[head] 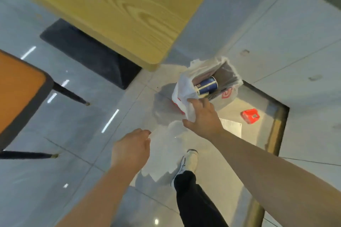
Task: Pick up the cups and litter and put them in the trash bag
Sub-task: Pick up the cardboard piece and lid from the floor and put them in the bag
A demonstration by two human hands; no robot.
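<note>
My right hand (203, 116) lies on the near rim of the white trash bag (184, 88), fingers spread; I cannot tell whether my thumb pinches the plastic. My left hand (131, 145) hangs loosely curled, holding nothing. A blue cup (207, 84) lies inside the bag, and a red wrapper (250, 116) lies on the floor nearby.

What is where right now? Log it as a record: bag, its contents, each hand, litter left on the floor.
bag: white plastic, open, standing on the floor by the table corner
contents: blue cup lying inside
right hand: fingers spread at the bag's near rim
left hand: loosely curled, nothing seen in it
litter left: red packet and sheet of paper on the floor, right of the bag
</note>
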